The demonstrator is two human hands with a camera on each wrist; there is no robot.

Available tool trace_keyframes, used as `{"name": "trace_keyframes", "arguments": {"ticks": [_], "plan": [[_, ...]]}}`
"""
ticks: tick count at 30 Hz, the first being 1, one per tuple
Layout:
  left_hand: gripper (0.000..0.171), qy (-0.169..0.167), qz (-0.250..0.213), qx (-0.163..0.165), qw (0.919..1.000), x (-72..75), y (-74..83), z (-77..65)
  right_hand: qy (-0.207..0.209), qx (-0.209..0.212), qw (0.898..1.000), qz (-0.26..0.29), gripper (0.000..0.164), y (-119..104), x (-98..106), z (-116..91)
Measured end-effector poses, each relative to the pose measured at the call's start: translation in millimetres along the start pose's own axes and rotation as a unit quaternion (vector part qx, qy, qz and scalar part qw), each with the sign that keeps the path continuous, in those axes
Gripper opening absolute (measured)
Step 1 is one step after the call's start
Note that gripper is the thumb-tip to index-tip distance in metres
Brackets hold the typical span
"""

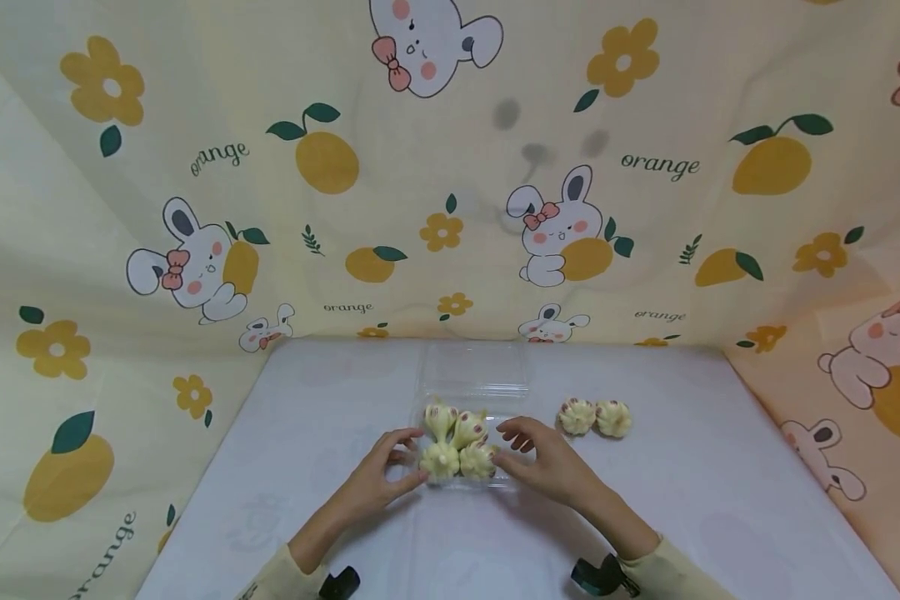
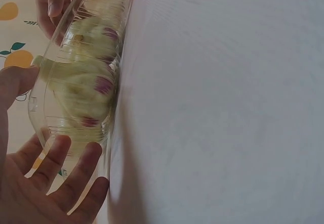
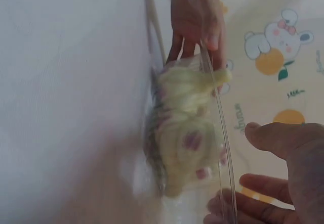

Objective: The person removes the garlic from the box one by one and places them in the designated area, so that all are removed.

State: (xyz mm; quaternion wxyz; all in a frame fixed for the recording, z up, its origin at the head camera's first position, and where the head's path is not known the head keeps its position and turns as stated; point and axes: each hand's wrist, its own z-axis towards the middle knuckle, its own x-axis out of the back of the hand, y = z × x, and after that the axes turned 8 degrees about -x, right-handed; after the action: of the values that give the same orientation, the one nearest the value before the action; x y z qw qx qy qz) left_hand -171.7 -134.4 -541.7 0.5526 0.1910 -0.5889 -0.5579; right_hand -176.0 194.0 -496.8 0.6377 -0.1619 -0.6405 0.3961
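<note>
A clear plastic clamshell box point(image 1: 450, 487) lies on the table with its lid point(image 1: 474, 371) folded back. Several pale garlic bulbs point(image 1: 440, 461) with purplish spots sit in its base, some with stems up. At the box's left end, my left hand point(image 1: 378, 479) spreads its fingers along the wall; its thumb point(image 2: 23, 82) is right at the rim in the left wrist view. My right hand point(image 1: 547, 467) is at the right end, thumb apart from the rim and fingertips point(image 3: 217, 206) by the outer wall. Neither hand grips a bulb.
Two more garlic bulbs point(image 1: 594, 417) lie side by side on the table, right of the box. A white cover point(image 1: 690, 492) spreads over the table. Behind and at both sides hangs a cream curtain point(image 1: 450, 275) printed with rabbits and oranges.
</note>
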Motion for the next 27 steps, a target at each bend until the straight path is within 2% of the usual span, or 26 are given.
{"name": "trace_keyframes", "arguments": {"ticks": [4,13,20,27], "plan": [[0.063,0.001,-0.002,-0.011,0.9999,-0.2,-0.2,0.8,-0.021,-0.012,1.000,-0.002,0.045,-2.3,-5.3,3.5],[0.064,-0.004,-0.005,-0.009,0.9999,-0.4,0.5,0.6,-0.055,-0.026,0.998,0.008,0.041,-7.1,-11.9,9.2],[0.065,-0.005,-0.003,-0.007,1.0000,-0.7,1.7,0.9,-0.062,-0.026,0.998,-0.007,0.036,-8.0,-15.6,12.4],[0.065,-0.004,0.002,-0.008,1.0000,-1.0,1.6,0.8,-0.071,-0.048,0.996,-0.025,0.041,-9.3,-18.4,13.2]]}}
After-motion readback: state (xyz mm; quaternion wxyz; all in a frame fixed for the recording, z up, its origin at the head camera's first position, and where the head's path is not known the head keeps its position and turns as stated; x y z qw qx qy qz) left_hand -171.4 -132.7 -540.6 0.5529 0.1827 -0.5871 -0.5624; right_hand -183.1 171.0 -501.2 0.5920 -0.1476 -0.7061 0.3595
